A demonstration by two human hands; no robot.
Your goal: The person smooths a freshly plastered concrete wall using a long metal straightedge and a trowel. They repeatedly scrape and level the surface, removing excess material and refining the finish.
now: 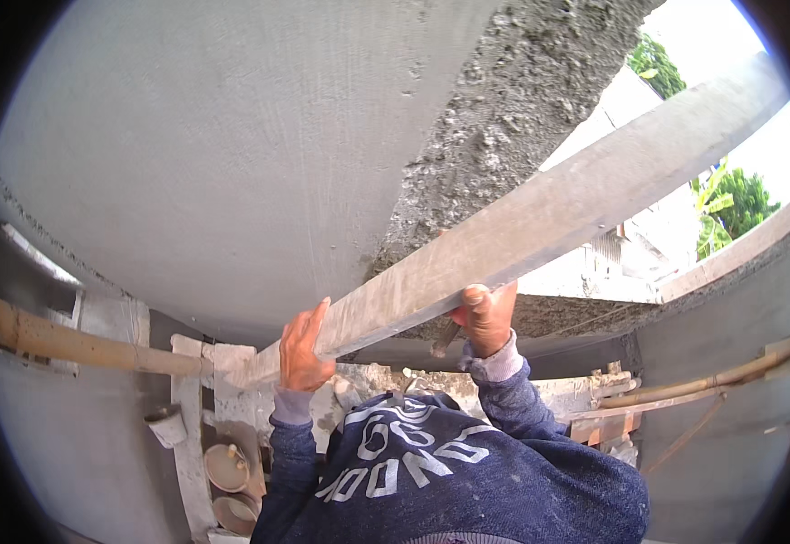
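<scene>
A long, pale grey straightedge slants across the view, from low on the left to high on the right, in front of a plastered wall. My left hand is closed around its lower part, fingers over the upper edge. Farther up, my right hand grips the lower edge with the thumb in front; its other fingers are mostly hidden behind. Smooth grey plaster covers most of the wall, while a rough, pitted strip runs along its right side. A small patch of red beside my right hand is too covered to name.
Bamboo poles stand at left and right. Mortar-stained planks lie below my hands. A pail and round containers are at lower left. Beyond an opening at right, trees and bright sky show.
</scene>
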